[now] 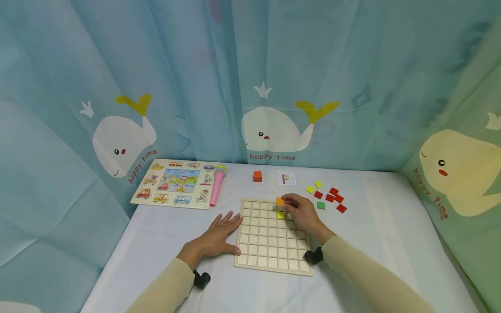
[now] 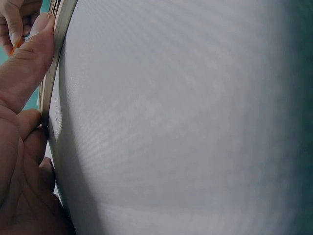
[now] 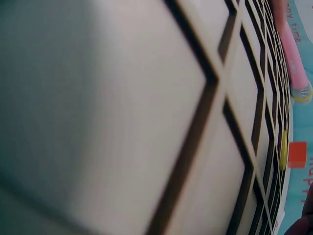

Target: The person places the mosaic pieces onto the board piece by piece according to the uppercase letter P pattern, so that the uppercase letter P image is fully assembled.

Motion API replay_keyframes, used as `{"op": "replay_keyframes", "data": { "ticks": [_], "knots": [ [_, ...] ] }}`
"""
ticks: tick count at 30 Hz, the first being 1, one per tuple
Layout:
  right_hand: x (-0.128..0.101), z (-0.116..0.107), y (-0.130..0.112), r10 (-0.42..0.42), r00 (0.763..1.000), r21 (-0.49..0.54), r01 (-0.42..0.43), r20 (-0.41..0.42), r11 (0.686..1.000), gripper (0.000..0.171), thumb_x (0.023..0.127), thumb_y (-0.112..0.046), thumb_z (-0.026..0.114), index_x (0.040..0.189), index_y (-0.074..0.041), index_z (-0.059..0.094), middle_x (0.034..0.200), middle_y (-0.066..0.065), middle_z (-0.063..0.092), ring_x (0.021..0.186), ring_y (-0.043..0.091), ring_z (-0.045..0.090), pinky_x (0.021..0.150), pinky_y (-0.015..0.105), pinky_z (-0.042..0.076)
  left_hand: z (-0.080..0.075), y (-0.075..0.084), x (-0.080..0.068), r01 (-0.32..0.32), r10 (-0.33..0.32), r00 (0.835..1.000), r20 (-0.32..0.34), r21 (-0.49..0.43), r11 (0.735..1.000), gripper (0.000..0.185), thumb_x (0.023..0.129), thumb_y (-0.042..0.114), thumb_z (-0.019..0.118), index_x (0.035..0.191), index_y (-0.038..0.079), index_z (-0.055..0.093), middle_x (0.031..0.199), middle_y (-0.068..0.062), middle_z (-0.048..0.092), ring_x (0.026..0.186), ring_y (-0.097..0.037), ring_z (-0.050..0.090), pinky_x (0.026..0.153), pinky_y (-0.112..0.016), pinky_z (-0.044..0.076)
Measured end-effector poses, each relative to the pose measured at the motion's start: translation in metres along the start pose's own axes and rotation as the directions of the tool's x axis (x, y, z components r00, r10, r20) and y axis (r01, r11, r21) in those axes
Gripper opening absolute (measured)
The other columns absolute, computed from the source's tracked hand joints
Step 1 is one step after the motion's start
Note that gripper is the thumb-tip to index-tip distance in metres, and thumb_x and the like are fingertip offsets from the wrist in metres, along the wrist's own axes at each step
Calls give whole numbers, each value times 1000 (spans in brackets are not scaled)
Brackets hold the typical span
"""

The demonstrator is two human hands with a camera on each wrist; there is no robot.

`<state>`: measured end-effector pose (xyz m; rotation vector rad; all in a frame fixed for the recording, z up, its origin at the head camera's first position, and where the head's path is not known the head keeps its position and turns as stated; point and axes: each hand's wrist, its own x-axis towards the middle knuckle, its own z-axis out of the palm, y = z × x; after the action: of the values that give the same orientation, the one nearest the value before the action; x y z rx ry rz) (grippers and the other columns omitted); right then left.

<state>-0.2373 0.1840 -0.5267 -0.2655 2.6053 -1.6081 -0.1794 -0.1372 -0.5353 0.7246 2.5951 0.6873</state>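
Observation:
My right hand [image 1: 304,214] pinches a small orange square tile [image 1: 279,201] between thumb and fingers. It holds the tile over the back edge of a wooden grid board [image 1: 274,271], just behind a yellow tile [image 1: 281,215] lying in a cell. My left hand [image 1: 217,237] rests against the board's left edge with fingers spread. In the left wrist view, the left thumb [image 2: 30,61] lies against the board's rim, and the orange tile [image 2: 17,44] shows in the other hand. Mostly grid fills the right wrist view, with the yellow tile [image 3: 283,149] far off.
Right of the board lie several red tiles [image 1: 330,198], a green tile [image 1: 321,205] and two yellow pieces [image 1: 310,189]. Behind it are an orange-red cube [image 1: 257,176] and a printed card [image 1: 286,178]. A vehicle puzzle [image 1: 148,201] and pink toy microphone [image 1: 217,187] lie back left.

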Motion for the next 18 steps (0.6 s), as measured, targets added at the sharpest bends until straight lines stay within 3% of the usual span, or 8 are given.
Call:
{"op": "replay_keyframes", "data": {
  "ticks": [9,18],
  "knots": [
    [3,12,0,12,999,-130,-7,39,991,24,90,-17,70,114,-15,70,97,2,66,85,19,55,72,29,49,0,0,-1,-13,13,1000,-1,-1,1000,105,75,60,72,157,20,19,165,4,14,154,-21,1,125,-47,-5],
    [3,16,2,23,995,-238,0,94,971,22,87,-21,74,109,-19,71,95,-3,66,87,16,51,76,29,45,2,-2,0,-17,17,1000,-10,-1,1000,106,75,61,72,157,20,20,165,5,14,154,-21,2,125,-46,-4]
  ]
}}
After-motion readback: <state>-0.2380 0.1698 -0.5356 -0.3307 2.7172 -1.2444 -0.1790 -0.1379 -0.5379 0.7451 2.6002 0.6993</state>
